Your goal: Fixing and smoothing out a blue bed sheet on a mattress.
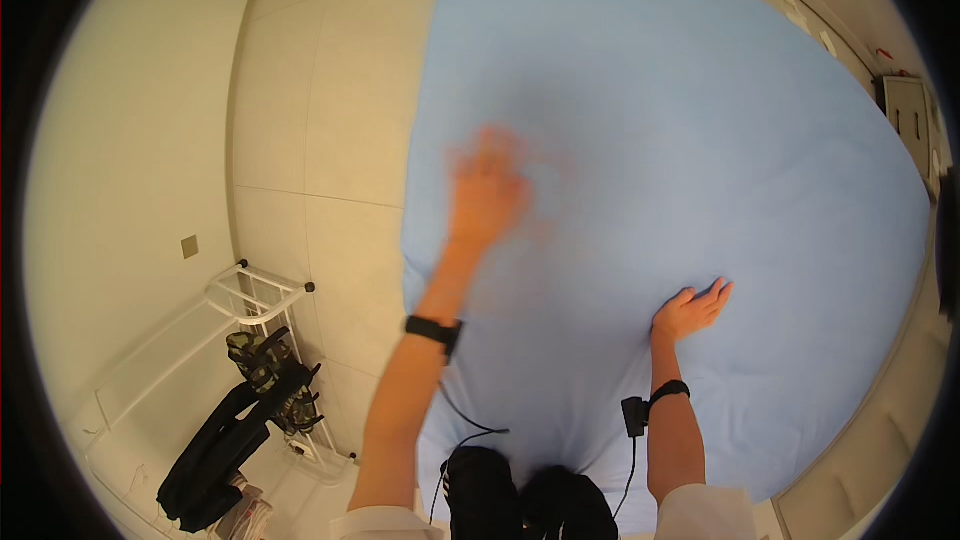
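Observation:
A light blue sheet [675, 127] covers a bed that fills most of the view, with soft wrinkles near the knees. Over its left part is my left hand [487, 191], blurred by motion, with nothing visible in it; its fingers are too blurred to make out clearly. Lower right, my right hand [690, 313] rests on the sheet on its side, fingers loosely apart and holding nothing. Each wrist wears a black strap with a cable. My knees in black trousers [566, 502] press on the sheet at the bottom.
A white metal rack [262, 307] with dark clothing [217, 442] and a camouflage item [259, 360] stands at lower left by the wall. Tiled floor [352, 112] runs left of the bed. A padded headboard [847, 457] edges the lower right, and a small cabinet [906, 116] stands at far right.

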Motion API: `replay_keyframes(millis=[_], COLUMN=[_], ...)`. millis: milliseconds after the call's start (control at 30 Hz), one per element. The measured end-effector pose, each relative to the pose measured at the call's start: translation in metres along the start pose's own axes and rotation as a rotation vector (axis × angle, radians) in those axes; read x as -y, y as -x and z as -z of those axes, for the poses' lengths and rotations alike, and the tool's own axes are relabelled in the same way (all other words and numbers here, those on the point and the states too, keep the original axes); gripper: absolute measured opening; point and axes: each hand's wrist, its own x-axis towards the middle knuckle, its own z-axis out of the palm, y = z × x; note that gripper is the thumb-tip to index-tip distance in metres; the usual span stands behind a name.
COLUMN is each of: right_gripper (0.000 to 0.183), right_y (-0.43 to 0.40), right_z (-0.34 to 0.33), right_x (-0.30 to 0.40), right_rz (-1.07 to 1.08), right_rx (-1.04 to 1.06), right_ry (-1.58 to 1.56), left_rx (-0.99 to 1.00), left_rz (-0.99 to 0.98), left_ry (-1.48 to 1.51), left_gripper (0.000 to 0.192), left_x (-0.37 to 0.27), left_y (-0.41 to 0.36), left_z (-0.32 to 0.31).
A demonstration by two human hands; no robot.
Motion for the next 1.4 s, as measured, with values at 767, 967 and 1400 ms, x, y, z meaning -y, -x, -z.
replay_keyframes(millis=[767,967,1400], right_gripper=[0.055,0.055,0.055], right_y=[0.019,0.016,0.004], right_z=[-0.003,-0.006,0.002], right_x=[0.026,0.003,0.006], right_rz=[-0.048,-0.018,-0.015], right_rx=[0.076,0.033,0.055], right_ry=[-0.039,-0.021,-0.085], left_rx=[-0.349,0.029,-0.017], left_rz=[0.627,-0.322,0.443], left_ry=[-0.253,0.03,0.148], left_gripper=[0.059,0.058,0.054], left_x=[0.181,0.053,0.066], left_y=[-0.014,-0.05,0.176], left_z=[0.038,0.022,0.05])
